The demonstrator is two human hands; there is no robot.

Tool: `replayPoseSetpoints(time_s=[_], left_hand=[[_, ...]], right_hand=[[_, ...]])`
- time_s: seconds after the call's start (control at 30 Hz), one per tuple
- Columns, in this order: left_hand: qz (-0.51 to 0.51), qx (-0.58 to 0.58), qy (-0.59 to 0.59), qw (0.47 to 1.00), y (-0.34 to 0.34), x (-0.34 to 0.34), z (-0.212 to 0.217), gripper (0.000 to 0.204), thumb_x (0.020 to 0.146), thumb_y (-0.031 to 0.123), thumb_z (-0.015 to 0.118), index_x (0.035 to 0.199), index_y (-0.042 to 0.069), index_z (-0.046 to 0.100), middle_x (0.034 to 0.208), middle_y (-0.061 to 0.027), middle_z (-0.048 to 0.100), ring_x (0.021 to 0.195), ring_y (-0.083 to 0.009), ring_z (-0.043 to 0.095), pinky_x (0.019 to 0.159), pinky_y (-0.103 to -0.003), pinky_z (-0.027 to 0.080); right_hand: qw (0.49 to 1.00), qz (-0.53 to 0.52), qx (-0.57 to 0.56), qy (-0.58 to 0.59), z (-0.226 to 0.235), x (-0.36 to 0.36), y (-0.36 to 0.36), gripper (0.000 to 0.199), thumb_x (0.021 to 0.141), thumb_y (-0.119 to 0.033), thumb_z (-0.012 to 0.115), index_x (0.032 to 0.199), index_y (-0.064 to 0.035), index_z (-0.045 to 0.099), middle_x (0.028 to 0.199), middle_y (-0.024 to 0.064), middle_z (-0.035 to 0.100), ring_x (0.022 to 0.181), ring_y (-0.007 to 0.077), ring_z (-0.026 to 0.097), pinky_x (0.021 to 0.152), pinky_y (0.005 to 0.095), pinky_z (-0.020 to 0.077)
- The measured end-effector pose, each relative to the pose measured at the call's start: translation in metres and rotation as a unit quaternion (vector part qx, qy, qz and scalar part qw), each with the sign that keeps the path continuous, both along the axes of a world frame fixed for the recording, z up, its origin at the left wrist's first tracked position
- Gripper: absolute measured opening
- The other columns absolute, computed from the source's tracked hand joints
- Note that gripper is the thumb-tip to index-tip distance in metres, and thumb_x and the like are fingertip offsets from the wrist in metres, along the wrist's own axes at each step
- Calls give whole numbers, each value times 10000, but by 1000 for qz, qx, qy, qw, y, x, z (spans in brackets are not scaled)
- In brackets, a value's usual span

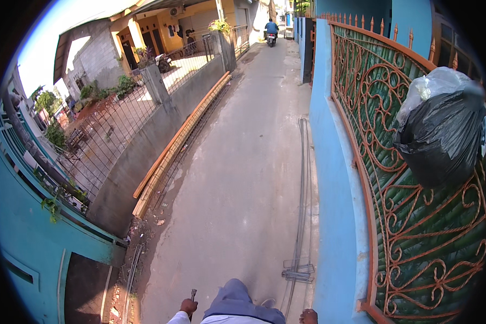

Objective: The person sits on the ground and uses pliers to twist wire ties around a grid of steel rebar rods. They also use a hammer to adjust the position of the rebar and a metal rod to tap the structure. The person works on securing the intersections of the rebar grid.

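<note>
Low in the head view, my left hand (188,306) is closed around a short, dark metal tool (193,295) whose end sticks up above the fist. Its exact kind is too small to make out. My right hand (308,317) hangs at the bottom edge with its fingers curled, partly cut off by the frame; whatever it may hold is hidden. Close to the right hand, long thin steel bars (301,189) lie along the lane's right side. Several bent wire frames (298,271) sit across their near end.
The paved lane (232,162) runs ahead between walls. Long timber beams (181,137) lie along the left wall. A blue wall with an ornate iron fence (405,227) stands on the right, with a black plastic bag (443,135) hanging there. Far ahead is a person on a motorbike (271,33).
</note>
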State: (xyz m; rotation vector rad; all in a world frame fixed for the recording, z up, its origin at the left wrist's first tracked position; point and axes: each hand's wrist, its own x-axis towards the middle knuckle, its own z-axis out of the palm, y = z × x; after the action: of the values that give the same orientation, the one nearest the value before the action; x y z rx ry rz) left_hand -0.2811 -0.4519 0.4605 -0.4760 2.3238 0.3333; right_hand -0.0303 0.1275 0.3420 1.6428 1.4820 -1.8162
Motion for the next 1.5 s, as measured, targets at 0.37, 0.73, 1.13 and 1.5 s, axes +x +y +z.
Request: replayPoseSetpoints(time_s=[0.37, 0.73, 1.13, 1.5], left_hand=[[30, 35, 47, 998, 78, -168, 9, 507, 849, 434, 709, 1021, -42, 703, 1034, -285, 712, 1028, -438, 680, 914, -492, 531], [3, 77, 75, 994, 96, -450, 13, 487, 848, 423, 726, 1007, -37, 705, 1016, -279, 717, 995, -438, 689, 881, -493, 537], [-105, 120, 43, 986, 265, -583, 43, 458, 863, 400, 715, 1047, -18, 677, 1049, -269, 710, 1027, -431, 674, 892, -494, 528], [-36, 119, 54, 991, 335, -604, 15, 394, 857, 332, 744, 948, -45, 677, 888, -239, 721, 855, -388, 702, 774, -464, 529]], right_hand=[[817, 390, 395, 155, 15, -104, 65, 99, 714, -167, 725, 764, -110, 662, 731, 140, 658, 667, 360, 620, 589, 474, 488], [939, 272, 176, 117, 63, -265, -4, 89, 722, -153, 692, 726, -90, 630, 768, 193, 630, 776, 411, 612, 681, 510, 485], [996, -50, -62, -33, 37, -371, 62, 115, 929, -108, 588, 998, -19, 613, 700, 121, 624, 524, 237, 618, 460, 373, 526], [998, 1, 52, 25, 121, -580, 255, 178, 971, -185, 612, 1009, -28, 686, 725, 50, 648, 547, 138, 574, 499, 309, 476]])
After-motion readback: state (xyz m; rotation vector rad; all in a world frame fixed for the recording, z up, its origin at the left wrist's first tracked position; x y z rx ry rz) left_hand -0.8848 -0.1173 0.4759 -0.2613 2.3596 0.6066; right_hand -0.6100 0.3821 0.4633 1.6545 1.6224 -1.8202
